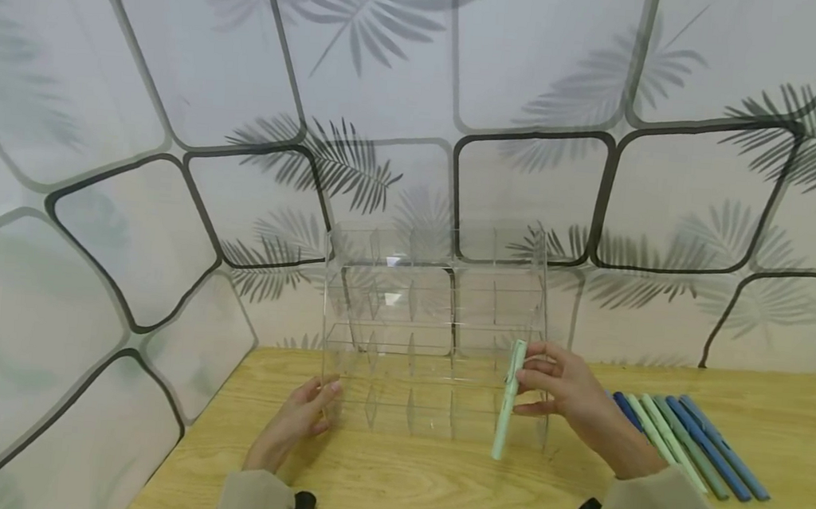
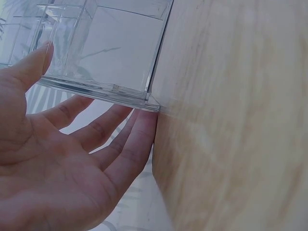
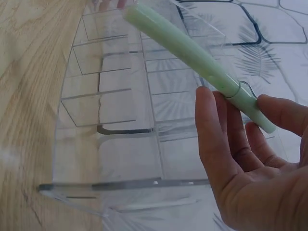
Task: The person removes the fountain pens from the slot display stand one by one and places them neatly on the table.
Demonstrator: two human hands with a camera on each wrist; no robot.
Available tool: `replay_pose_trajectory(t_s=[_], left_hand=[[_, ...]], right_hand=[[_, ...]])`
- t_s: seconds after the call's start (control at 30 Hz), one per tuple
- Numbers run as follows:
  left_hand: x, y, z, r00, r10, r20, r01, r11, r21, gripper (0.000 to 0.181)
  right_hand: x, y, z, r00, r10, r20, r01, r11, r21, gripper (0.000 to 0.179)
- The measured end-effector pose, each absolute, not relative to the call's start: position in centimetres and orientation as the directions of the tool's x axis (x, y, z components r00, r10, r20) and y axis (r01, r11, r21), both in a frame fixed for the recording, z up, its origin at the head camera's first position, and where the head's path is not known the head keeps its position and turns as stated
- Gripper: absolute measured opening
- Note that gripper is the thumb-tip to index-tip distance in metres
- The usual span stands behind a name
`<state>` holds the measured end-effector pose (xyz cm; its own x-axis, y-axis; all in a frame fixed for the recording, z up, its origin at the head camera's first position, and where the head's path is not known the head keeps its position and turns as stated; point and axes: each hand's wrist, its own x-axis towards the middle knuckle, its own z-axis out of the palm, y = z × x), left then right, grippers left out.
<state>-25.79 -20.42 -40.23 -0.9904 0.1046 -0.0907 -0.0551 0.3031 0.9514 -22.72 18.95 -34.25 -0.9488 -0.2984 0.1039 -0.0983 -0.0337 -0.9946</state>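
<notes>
A clear acrylic rack with tiered, divided compartments [image 1: 431, 368] stands upright on the table against the patterned backdrop. At its lower left edge, my left hand [image 1: 300, 415] holds the side panel. The left wrist view has the thumb [image 2: 36, 67] on one side of the panel and the other fingers on its outer side. My right hand [image 1: 573, 391] pinches a light green pen [image 1: 507, 406] with a clip between thumb and fingers. That pen is tilted slightly, in front of the rack's lower right compartments. In the right wrist view the pen [image 3: 183, 48] is apart from the rack.
To the right, several pens in blue and green lie side by side on the wooden table, among them a blue pen [image 1: 724, 447] and a grey-green pen [image 1: 695, 449]. A patterned cloth [image 1: 537, 81] hangs behind the rack and along the left side.
</notes>
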Motion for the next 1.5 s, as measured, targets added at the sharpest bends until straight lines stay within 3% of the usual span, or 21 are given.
replay_pose_trajectory(t_s=[0.27,0.5,0.7,1.07,1.5], left_hand=[[-25.8,-20.5,-40.4,-0.992,0.103,-0.072,-0.039,0.290,0.956,0.058],[-25.7,-20.5,-40.3,-0.989,0.119,-0.084,-0.045,0.302,0.952,0.068],[-25.7,-20.7,-40.3,-0.991,0.109,-0.080,-0.041,0.318,0.947,0.059],[-25.8,-20.6,-40.4,-0.990,0.119,-0.079,-0.038,0.320,0.947,0.061],[-25.9,-20.4,-40.3,-0.992,0.099,-0.082,-0.048,0.300,0.953,0.051]], right_hand=[[-22.2,20.4,-34.3,-0.946,-0.310,0.090,-0.109,0.044,-0.993,0.035],[-21.9,22.6,-34.2,-0.951,-0.289,0.110,-0.134,0.067,-0.989,0.034],[-22.2,24.0,-34.0,-0.952,-0.278,0.127,-0.155,0.082,-0.984,0.029],[-22.0,27.7,-34.6,-0.952,-0.241,0.190,-0.227,0.135,-0.965,0.018],[-21.7,32.3,-35.2,-0.976,-0.156,0.153,-0.191,0.267,-0.944,0.020]])
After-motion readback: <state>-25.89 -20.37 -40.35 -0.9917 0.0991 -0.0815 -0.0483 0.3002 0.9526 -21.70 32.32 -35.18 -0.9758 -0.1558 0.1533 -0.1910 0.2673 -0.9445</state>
